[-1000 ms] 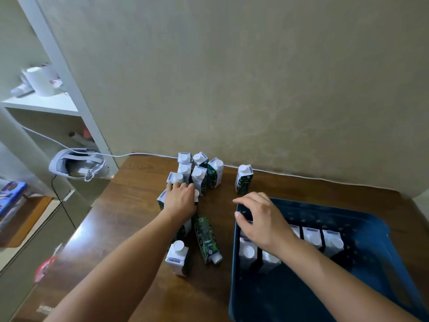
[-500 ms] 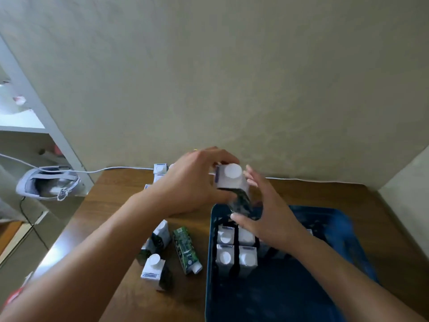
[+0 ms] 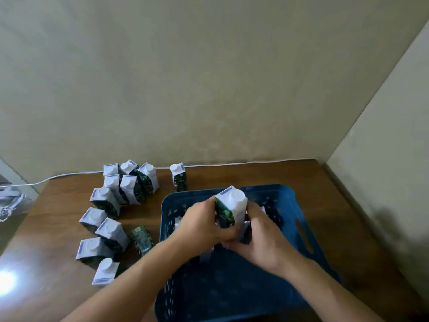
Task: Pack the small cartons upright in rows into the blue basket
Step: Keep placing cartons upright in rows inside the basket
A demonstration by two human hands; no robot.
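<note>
Meanwhile loose cartons (image 3: 109,231) crowd the table (image 3: 58,263) beside the blue basket (image 3: 304,231).

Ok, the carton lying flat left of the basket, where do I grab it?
Grip the lying carton across its long sides, coming from above. It lies flat with bare table to its right, so fingers probably fit there; upright cartons crowd its left.

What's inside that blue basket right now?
Both hands, left hand and right hand, hold one carton upright over the blue basket. Cartons beneath are mostly covered; their number cannot be told.
</note>
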